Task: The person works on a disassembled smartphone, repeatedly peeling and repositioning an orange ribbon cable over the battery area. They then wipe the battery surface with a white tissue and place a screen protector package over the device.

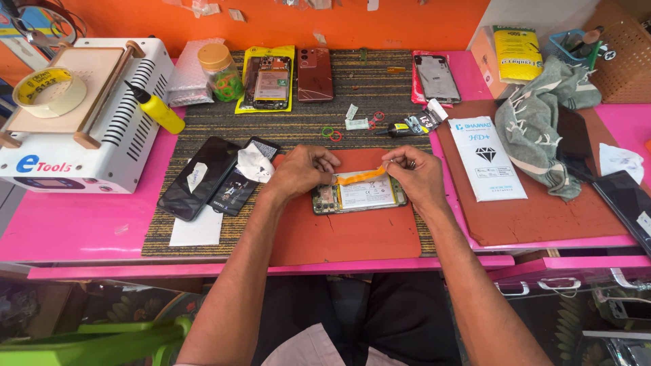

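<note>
Both hands work over an opened phone (pixel 358 194) that lies face down, back cover off, on a red-brown mat (pixel 346 234) in the middle of the pink counter (pixel 81 227). The left hand (pixel 303 171) presses down on the phone's left end, fingers curled and pinched on one end of an orange flex ribbon (pixel 361 177) that runs across the top of the white battery; the right hand (pixel 415 175) is closed on the ribbon's other end at the phone's right edge, so the ribbon spans between the two hands. A ring shows on a right finger. Left of the left hand, on the striped woven mat (pixel 305 122), lie a dark phone screen (pixel 196 177) and a second dark panel (pixel 239 181) with a crumpled white wipe (pixel 254 163) on it. Farther back sit a yellow squeeze bottle (pixel 159 108), a jar with a yellow lid (pixel 220 71), another opened phone on a yellow pouch (pixel 270 81) and a reddish-brown back cover (pixel 315 73). At far left stands a white screen-separator machine (pixel 102 129) with a roll of tape (pixel 49 91) on top. To the right, on a larger red-brown mat (pixel 542 217), lie a white packet (pixel 487 157) and a grey towel (pixel 539 125)
</note>
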